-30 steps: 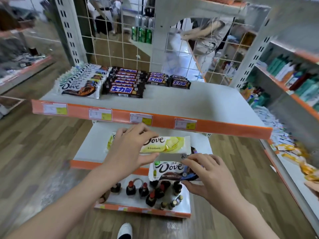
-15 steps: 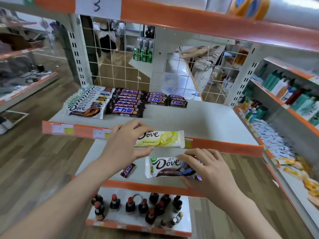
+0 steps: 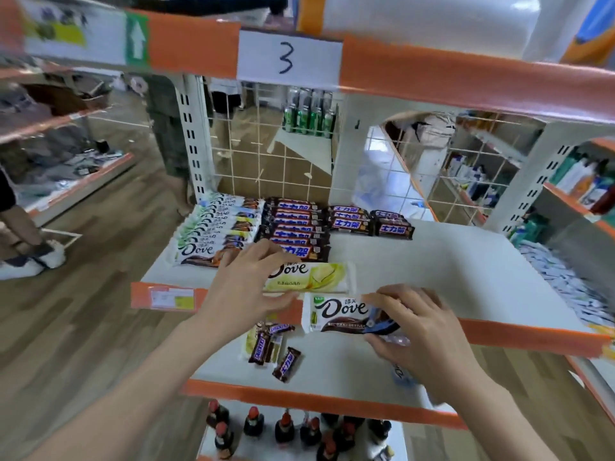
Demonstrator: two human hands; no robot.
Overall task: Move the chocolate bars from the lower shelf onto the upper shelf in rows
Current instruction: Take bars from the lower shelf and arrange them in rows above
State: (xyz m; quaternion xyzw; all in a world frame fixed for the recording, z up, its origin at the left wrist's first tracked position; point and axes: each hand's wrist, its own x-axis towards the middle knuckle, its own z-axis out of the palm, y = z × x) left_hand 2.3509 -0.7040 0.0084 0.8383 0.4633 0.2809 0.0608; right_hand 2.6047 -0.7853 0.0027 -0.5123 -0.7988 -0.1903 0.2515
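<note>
My left hand (image 3: pixel 243 287) grips a yellow-and-white Dove bar (image 3: pixel 319 277) by its left end, held over the front edge of the upper shelf (image 3: pixel 449 274). My right hand (image 3: pixel 419 331) holds a dark Dove bar (image 3: pixel 336 314) in front of that shelf's orange lip. At the back left of the upper shelf lie a row of Dove bars (image 3: pixel 213 234) and rows of dark Snickers bars (image 3: pixel 296 227). A few small Snickers bars (image 3: pixel 286 362) and a pale bar (image 3: pixel 249 341) remain on the lower shelf (image 3: pixel 332 367).
An orange-edged shelf (image 3: pixel 399 78) labelled 3 hangs overhead. Small dark bottles (image 3: pixel 286 427) stand on the bottom shelf. A wire grid (image 3: pixel 266 161) backs the upper shelf. Stocked shelves (image 3: pixel 579 194) run along the right, and a person's legs (image 3: pixel 20 234) stand at far left.
Both hands have risen from the lower shelf level to the upper shelf's front edge, each carrying its Dove bar. The view has tilted upward, revealing the shelf above.
</note>
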